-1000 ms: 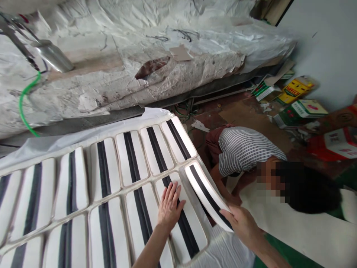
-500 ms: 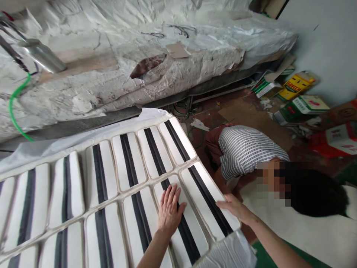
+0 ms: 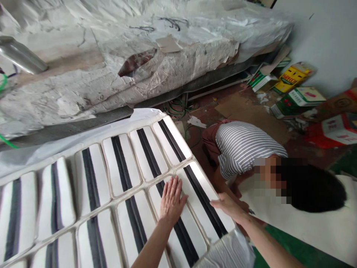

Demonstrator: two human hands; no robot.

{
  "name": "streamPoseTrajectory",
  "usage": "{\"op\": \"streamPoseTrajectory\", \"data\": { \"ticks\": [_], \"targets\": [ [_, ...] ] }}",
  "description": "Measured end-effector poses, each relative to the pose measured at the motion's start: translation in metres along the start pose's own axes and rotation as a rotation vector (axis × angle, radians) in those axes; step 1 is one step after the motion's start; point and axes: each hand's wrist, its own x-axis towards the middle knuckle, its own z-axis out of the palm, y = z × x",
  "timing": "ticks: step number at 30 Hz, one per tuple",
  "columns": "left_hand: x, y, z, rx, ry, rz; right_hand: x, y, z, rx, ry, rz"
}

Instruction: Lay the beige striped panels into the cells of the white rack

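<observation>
A white moulded sheet (image 3: 119, 186) holds rows of long white pieces, each with a black stripe. My left hand (image 3: 171, 201) lies flat on one piece in the near row, fingers stretched out. My right hand (image 3: 227, 206) rests on the outer edge of the end piece (image 3: 203, 201) at the sheet's right corner, fingers extended over it. That end piece lies flat in its pocket.
A person in a striped shirt (image 3: 245, 149) crouches right beside the sheet's corner over a white panel (image 3: 306, 227) on the floor. A long bench wrapped in crumpled white paper (image 3: 125, 63) runs behind. Cardboard boxes (image 3: 298, 100) litter the floor at right.
One second ago my right hand held the end piece lifted and tilted out of the sheet. The piece now lies flat in its pocket, with my right hand resting on its edge.
</observation>
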Motion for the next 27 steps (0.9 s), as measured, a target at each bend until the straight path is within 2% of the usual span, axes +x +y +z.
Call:
{"op": "streamPoseTrajectory", "data": {
  "ticks": [4,7,10,15,17,21,24,27],
  "targets": [
    [0.004,0.005,0.002,0.027,-0.023,0.081,0.004,-0.003,0.006,-0.043,0.003,-0.023],
    [0.009,0.009,0.005,-0.009,-0.063,0.174,-0.001,-0.004,0.021,-0.113,0.113,-0.005],
    [0.012,0.012,0.008,-0.042,-0.098,0.181,-0.009,-0.005,0.036,-0.154,0.222,-0.009],
    [0.013,0.014,0.007,-0.048,-0.13,0.169,-0.014,0.004,0.047,-0.344,0.404,-0.148],
    [0.014,0.015,0.006,-0.041,-0.133,0.174,-0.013,0.01,0.047,-0.369,0.385,-0.131],
    [0.014,0.02,0.005,-0.053,-0.145,0.201,-0.014,0.018,0.042,-0.268,0.286,-0.089],
    [0.015,0.025,0.006,-0.1,-0.145,0.227,-0.02,0.024,0.035,-0.221,0.267,-0.076],
    [0.016,0.032,0.007,-0.162,-0.124,0.247,-0.031,0.034,0.026,-0.177,0.26,-0.003]
  ]
}}
